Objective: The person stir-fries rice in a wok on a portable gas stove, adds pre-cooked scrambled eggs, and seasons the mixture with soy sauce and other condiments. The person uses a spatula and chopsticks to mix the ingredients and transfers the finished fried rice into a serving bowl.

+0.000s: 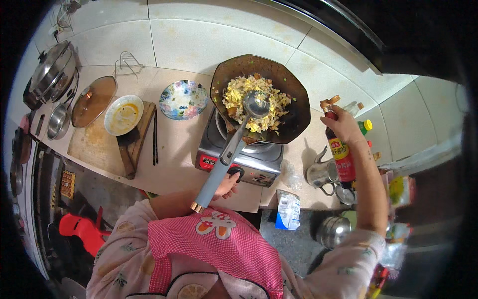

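My right hand [345, 125] grips the neck of a soy sauce bottle [341, 160] with a red and yellow label, held upright right of the stove. At the stove's front, the fingers of my left hand [227, 184] are on the black control knob [236, 173]. A dark wok [297, 119] on the gas stove [261, 164] holds fried rice with egg [276, 99]. Resting in the wok, a metal ladle [257, 104] has its grey handle [214, 183] extending over my left hand towards the apron.
To the left are a floral plate [183, 100], black chopsticks [155, 138], and a wooden board [89, 149] bearing a cleaver and an egg-smeared bowl [124, 115]. A metal pot with a spout [321, 172] stands right of the stove. A white and blue packet [288, 211] lies at the counter's edge.
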Demonstrator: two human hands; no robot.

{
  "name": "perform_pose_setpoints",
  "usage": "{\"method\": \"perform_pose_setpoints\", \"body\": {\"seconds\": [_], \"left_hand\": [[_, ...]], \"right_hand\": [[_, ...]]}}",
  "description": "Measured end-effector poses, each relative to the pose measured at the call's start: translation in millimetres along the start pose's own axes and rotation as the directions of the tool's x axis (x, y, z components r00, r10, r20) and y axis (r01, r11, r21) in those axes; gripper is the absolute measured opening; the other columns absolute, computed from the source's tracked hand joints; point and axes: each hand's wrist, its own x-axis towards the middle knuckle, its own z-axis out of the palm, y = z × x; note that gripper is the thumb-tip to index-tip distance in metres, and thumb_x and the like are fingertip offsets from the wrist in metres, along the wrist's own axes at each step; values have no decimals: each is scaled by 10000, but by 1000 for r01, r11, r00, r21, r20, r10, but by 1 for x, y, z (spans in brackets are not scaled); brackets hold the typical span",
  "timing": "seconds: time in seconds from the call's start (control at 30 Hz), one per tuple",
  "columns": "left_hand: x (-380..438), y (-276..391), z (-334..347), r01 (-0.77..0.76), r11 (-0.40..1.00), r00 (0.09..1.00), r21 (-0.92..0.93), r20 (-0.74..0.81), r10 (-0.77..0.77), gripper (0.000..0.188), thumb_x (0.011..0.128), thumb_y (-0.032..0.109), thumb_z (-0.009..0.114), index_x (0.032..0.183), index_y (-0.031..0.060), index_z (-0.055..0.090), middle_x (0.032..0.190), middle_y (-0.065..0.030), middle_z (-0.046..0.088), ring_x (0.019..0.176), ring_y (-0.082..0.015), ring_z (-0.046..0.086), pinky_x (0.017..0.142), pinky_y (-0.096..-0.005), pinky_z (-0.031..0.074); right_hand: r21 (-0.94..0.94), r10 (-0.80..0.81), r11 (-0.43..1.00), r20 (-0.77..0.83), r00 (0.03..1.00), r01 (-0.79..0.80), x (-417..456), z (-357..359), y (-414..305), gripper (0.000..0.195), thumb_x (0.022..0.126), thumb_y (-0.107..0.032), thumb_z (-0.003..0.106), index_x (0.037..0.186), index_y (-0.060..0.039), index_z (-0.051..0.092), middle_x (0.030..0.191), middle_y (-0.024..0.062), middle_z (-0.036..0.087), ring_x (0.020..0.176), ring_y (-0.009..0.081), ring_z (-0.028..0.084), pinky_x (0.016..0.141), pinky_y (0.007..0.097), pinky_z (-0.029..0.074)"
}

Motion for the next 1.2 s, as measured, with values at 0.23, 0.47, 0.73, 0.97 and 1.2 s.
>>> {"method": "perform_pose_setpoints", "body": {"seconds": [0.23, 0.47, 0.73, 0.97, 1.2], "left_hand": [[3, -7, 2, -24, 999, 1000, -43, 3, 24, 545, 936, 422, 325, 986, -73, 546, 748, -131, 619, 516, -172, 549, 438, -302, 461], [0, -2, 1, -12, 996, 1000, -85, 25, 14, 538, 937, 409, 320, 975, -78, 547, 759, -138, 621, 537, -188, 566, 436, -320, 479], [1, -5, 3, -2, 993, 1000, -116, 16, 3, 542, 936, 423, 322, 953, -74, 538, 765, -141, 615, 542, -186, 563, 429, -320, 475], [-8, 1, 1, 19, 993, 1000, -113, 3, -19, 613, 899, 517, 372, 952, -71, 534, 747, -147, 598, 518, -186, 552, 430, -309, 470], [-11, -9, -8, 114, 980, 993, -163, 17, -113, 662, 852, 608, 397, 872, -40, 533, 684, -124, 586, 476, -171, 524, 402, -299, 422]], "right_hand": [[42, -16, 999, -33, 999, 17, 4, 6, 9, 484, 745, -355, 600, 1088, -16, 552, 853, 173, 624, 780, 274, 604, 740, 345, 463], [9, -8, 1000, 7, 1000, 8, 2, -1, 4, 503, 742, -361, 593, 1110, -21, 554, 882, 197, 635, 818, 317, 625, 770, 368, 473], [-2, -43, 999, -10, 999, 43, 6, 4, 9, 428, 747, -341, 621, 983, 13, 569, 794, 160, 614, 709, 251, 585, 687, 335, 458], [-47, -4, 999, 66, 998, 7, 6, -3, -5, 462, 735, -373, 584, 1050, -34, 580, 884, 199, 630, 844, 331, 611, 781, 373, 463], [-83, -13, 996, 45, 999, 16, 12, 1, 3, 465, 736, -373, 581, 1057, -37, 582, 894, 192, 632, 848, 325, 612, 799, 372, 461]]}}
